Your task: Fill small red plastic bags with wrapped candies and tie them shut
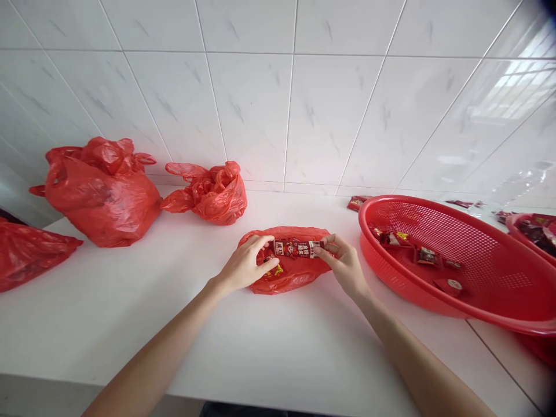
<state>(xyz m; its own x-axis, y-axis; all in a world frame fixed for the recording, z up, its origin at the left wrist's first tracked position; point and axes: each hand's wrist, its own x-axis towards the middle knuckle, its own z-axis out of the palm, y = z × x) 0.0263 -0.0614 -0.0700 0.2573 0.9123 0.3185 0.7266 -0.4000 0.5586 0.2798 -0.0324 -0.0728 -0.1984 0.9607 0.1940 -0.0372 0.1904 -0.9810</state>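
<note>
A dark red snack packet (pixel 295 249) with white labels and printed characters lies level between my hands. My right hand (pixel 345 263) pinches its right end between thumb and fingers. At the left end, the fingers of my left hand (pixel 245 260) curl against the packet, with the thumb lower down near a small gold-and-red wrapped piece (pixel 277 269). Beneath both hands, a red plastic bag (pixel 289 281) is spread with its mouth turned up. Part of its contents is hidden by my left hand and the packet.
To the right stands a large red perforated basket (pixel 490 260) holding several small wrapped packets (pixel 428 256). Another red basket (pixel 532 226) is beyond it. Red plastic bags stand at left: a large full one (pixel 104 197) and a smaller knotted one (pixel 221 197). A tiled wall (pixel 252 104) backs the white counter (pixel 243 347).
</note>
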